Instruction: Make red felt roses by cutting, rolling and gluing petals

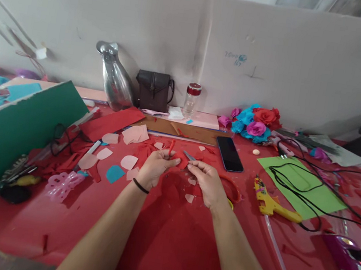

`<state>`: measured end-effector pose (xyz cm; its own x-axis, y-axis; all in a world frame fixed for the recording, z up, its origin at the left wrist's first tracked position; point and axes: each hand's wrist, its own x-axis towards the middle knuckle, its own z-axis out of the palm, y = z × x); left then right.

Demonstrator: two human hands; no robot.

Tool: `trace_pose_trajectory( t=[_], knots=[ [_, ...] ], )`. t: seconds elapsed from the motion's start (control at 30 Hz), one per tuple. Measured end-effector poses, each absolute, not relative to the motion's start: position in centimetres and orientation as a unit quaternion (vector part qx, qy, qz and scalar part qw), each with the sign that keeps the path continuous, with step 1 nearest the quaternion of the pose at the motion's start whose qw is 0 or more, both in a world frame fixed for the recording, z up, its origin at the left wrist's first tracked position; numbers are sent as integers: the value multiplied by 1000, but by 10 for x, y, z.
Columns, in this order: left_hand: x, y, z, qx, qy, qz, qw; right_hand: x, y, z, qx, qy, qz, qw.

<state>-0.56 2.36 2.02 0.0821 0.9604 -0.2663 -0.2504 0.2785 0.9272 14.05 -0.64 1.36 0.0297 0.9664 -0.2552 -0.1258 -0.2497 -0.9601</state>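
Note:
In the head view my left hand [157, 166] is closed, pinching a small piece of red paper [181, 159]. A narrow red strip [171, 146] stands up by its fingers. My right hand [206, 175] is closed at the other edge of the same piece, thumb and fingertips together. Grey scissor blades [188, 155] show just beyond the right fingers, and an orange-red handle loop [232, 188] appears to the right of that hand; the part between is hidden. Pink paper petals [128, 162] and a blue petal [115, 173] lie left of my left hand.
A phone [230, 154] lies beyond my right hand. Farther right are a yellow glue gun [270, 204], green paper [303, 184], black cables and a purple power strip [348, 262]. Paper flowers [256, 128], a jar [191, 99], bag [153, 92] and steel jug [115, 79] stand along the wall.

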Motion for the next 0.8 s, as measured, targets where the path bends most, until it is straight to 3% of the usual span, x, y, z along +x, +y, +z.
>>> trace_pose_trajectory(
  t=[0.8],
  knots=[
    [-1, 20, 23, 378, 451, 468, 659, 140, -9, 15, -553, -405, 555, 471]
  ],
)
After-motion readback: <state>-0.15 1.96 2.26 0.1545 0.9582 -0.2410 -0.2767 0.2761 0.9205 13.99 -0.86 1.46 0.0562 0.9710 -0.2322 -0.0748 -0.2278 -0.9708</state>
